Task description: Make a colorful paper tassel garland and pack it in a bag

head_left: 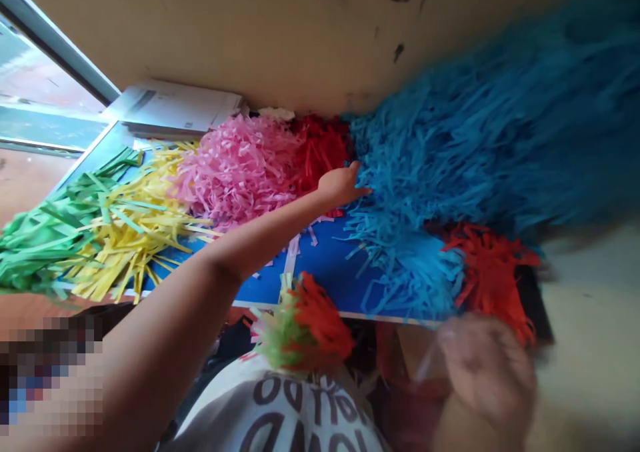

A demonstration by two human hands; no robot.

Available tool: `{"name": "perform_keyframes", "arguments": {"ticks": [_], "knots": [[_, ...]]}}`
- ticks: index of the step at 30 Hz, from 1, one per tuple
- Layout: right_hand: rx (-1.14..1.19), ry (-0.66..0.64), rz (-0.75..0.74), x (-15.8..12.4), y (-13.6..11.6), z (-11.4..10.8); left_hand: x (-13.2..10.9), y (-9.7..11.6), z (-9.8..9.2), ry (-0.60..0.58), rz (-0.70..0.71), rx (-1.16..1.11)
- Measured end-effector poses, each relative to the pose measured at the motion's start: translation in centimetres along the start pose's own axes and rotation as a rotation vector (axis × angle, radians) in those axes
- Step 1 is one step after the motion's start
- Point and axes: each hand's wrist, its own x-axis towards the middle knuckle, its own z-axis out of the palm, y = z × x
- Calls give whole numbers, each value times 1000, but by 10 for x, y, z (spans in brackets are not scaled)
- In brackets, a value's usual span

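Left hand: the left hand (343, 187) reaches out over the table, fingers loosely curled and sunk into the edge of the blue paper strips (415, 172); whether it has hold of any cannot be told.
Right hand: the right hand (485, 375) is blurred, low in the view, just beside the pom-pom; how far open it is and what it holds cannot be told.
Pom-pom: a red, green and pink pom-pom (301, 325) sits at the table's near edge, just above the shirt (280, 409).
Table: a blue top with a pale edge (320, 272).
Piles: green strips (50, 235), yellow strips (135, 239), pink strips (237, 172) and red strips (320, 151) run in a row beside the blue heap; orange-red strips (493, 272) lie past it.
Behind: a stack of papers (173, 109) sits against the wall (200, 32).
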Motion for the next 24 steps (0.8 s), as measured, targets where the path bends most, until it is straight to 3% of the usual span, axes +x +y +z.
{"name": "perform_keyframes", "arguments": {"ticks": [3,7,11,17,20,24], "knots": [[115,33,-24,8,4,10,46,2,-1,16,-54,-76],[217,77,59,19,15,18,66,10,-24,18,-100,-228],[252,53,156,25,31,29,67,11,-41,34,-152,-420],[249,-19,143,32,44,45,57,6,-43,41,-130,-848],[181,-46,99,59,43,55,53,10,-41,49,-71,-928],[77,-31,-35,124,35,82,47,18,-32,-43,-38,-991]]}}
